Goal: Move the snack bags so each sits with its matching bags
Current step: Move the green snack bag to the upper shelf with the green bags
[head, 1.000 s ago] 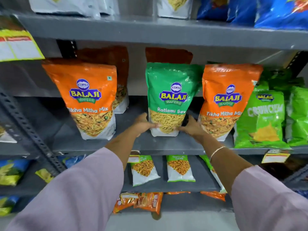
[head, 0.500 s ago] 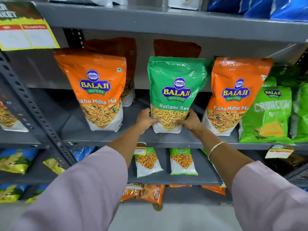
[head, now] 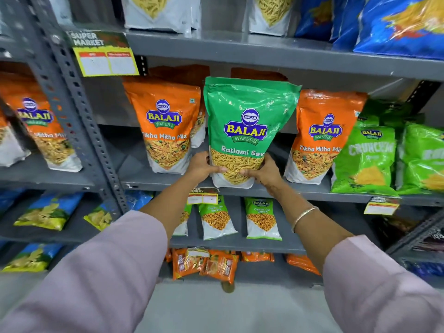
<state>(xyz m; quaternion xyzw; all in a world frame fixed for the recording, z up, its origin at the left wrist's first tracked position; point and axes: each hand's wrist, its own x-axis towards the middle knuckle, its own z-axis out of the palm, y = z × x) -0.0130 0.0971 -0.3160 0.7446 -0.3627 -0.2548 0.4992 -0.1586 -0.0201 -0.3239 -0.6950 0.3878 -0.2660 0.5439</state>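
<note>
Grey metal shelf [head: 240, 52], hands gripping green bag [head: 247, 126]

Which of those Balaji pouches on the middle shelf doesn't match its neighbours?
The green Ratlami Sev pouch, gripped at its base by the left hand and right hand. The pouches either side are orange Tikha Mitha Mix.

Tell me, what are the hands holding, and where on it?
Both hands, left hand and right hand, hold the green Ratlami Sev bag by its bottom corners, fingers wrapped across its lower front.
</note>
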